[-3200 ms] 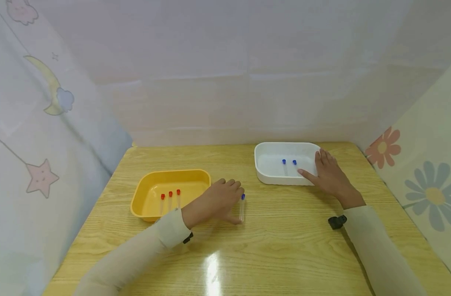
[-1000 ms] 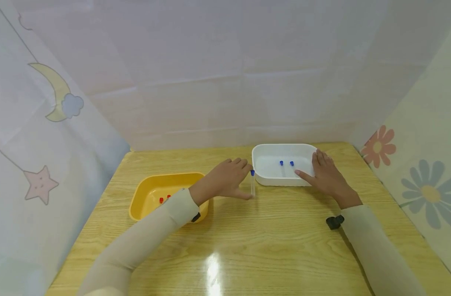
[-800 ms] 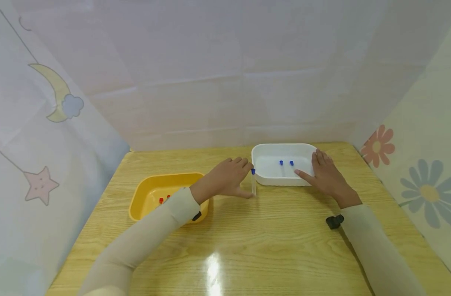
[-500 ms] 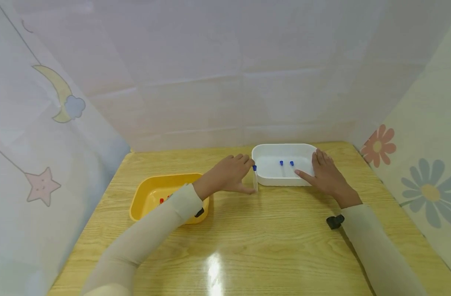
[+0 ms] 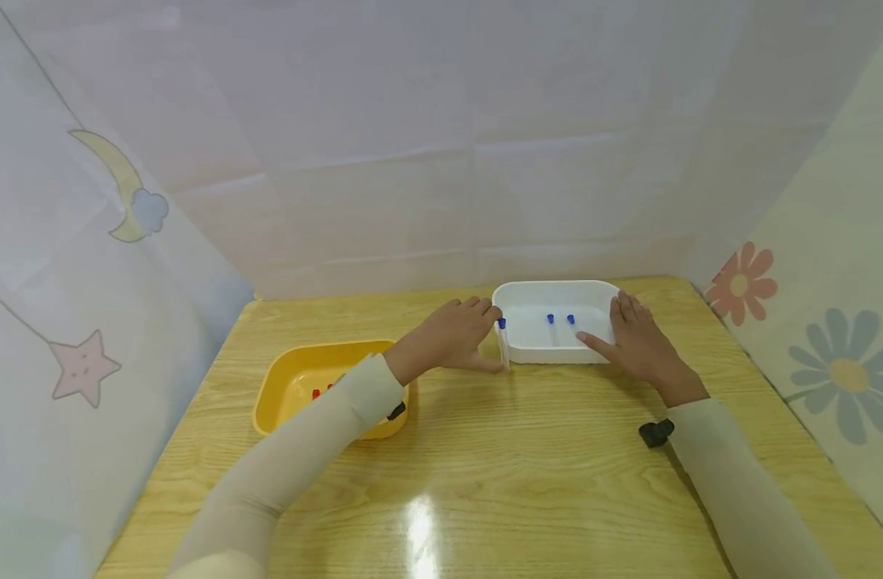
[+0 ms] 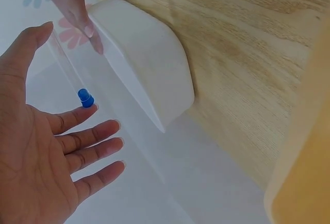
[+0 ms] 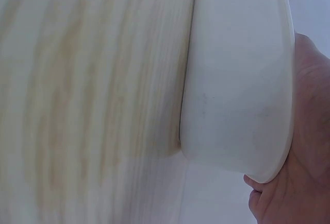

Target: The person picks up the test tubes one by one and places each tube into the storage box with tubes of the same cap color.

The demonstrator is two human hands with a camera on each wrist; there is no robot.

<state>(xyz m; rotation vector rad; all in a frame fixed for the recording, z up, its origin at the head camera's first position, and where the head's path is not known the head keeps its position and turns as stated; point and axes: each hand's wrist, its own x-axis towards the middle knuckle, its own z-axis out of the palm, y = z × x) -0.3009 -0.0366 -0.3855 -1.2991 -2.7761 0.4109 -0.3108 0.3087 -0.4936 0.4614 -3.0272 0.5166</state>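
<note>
In the head view my left hand (image 5: 462, 336) holds a clear tube with a blue cap (image 5: 504, 342) at its ends, between thumb and index finger. The tube overlaps the left end of the white tray (image 5: 550, 355). The left wrist view shows the blue cap (image 6: 85, 98) at the index fingertip, the other fingers spread apart. My right hand (image 5: 640, 338) grips the tray's right end, its thumb reaching along the front rim. In the right wrist view fingertips (image 7: 253, 199) bend round the tray's corner. Two blue-capped tubes (image 5: 560, 319) lie inside the tray.
A yellow tray (image 5: 268, 386) stands at the left, partly behind my left forearm; red-capped tubes (image 5: 316, 394) lie in it. The wooden table (image 5: 543, 466) runs to a pale back wall (image 5: 384, 201), with printed sheets at both sides.
My left hand has carried the blue-capped tube from beside the yellow tray up and right to the white tray's left rim. The right hand has stayed on the white tray.
</note>
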